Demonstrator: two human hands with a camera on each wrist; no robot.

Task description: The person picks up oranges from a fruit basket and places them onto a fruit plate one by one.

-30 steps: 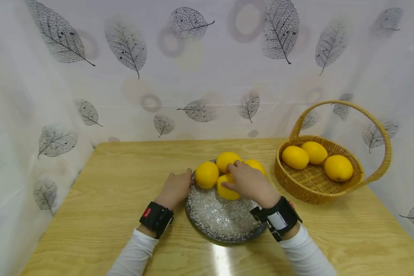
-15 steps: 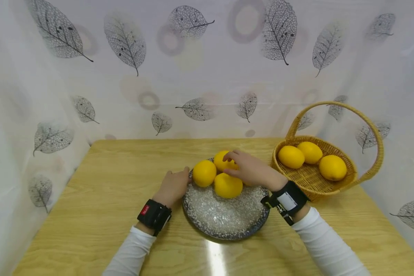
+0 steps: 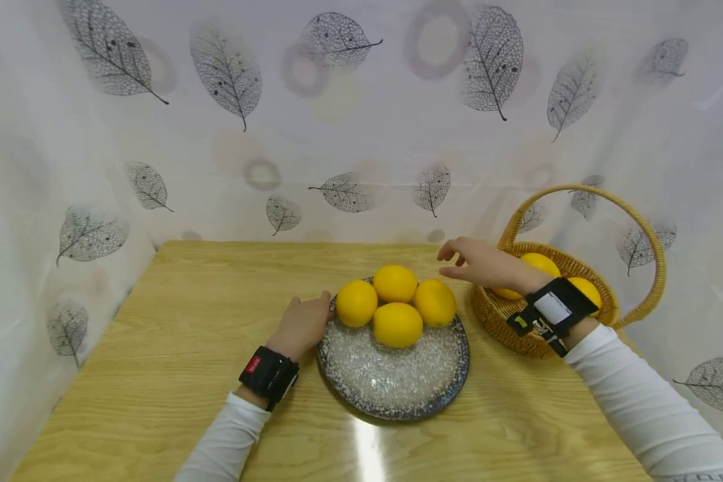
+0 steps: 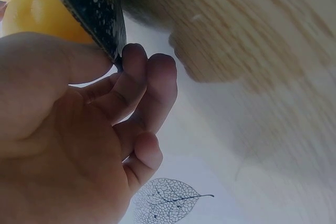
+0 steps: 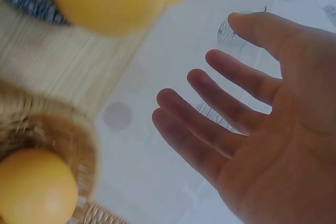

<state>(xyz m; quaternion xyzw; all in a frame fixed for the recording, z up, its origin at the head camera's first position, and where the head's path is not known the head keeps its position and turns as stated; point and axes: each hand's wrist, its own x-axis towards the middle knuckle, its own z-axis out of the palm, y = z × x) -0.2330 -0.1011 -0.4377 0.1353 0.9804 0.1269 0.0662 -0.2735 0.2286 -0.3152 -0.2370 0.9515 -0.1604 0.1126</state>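
My left hand [image 3: 301,328] pinches the left rim of a speckled grey plate [image 3: 391,381]. In the left wrist view the thumb lies on one side of the dark plate edge [image 4: 105,14] and fingers on the other. Several yellow lemons [image 3: 397,325] sit grouped on the plate's far half. My right hand [image 3: 482,261] is over the left rim of a wicker basket [image 3: 509,335], its fingers spread and holding nothing. In the right wrist view the palm and straight fingers show, apart from a lemon [image 5: 37,187] in the basket.
More lemons [image 3: 539,263] lie in the basket, partly hidden by my right hand and wrist. The tall basket handle [image 3: 653,248] arches up on the right. Behind the wooden table [image 3: 217,288] hangs a leaf-print curtain [image 3: 361,120].
My right hand has let go of the front lemon on the plate and moved right, up to the basket. The lemons on the plate are now uncovered. My left hand stays at the rim.
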